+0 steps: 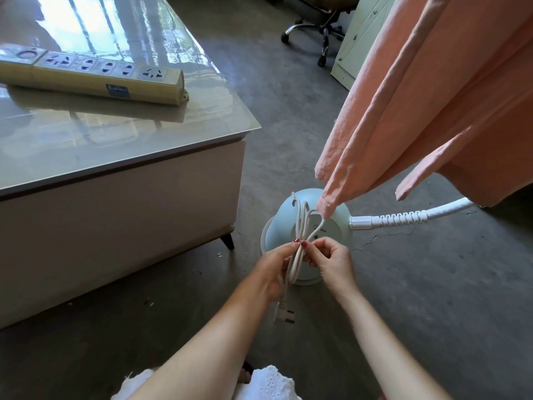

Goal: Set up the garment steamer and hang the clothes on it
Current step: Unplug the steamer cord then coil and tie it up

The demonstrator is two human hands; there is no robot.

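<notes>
The pale blue steamer base [331, 223] stands on the concrete floor, its white ribbed hose [403, 217] leading off to the right. A peach garment [432, 96] hangs above it, its hem brushing the base. My left hand [274, 267] grips the bundled white power cord [300, 241], whose plug [284, 314] dangles below the hand. My right hand [328, 261] pinches the tie around the middle of the bundle, right beside my left fingertips.
A low table [121, 168] with a glossy top stands at the left, with a yellowed power strip [95, 75] lying on it. An office chair base [317, 30] and a pale cabinet [360, 41] are at the back.
</notes>
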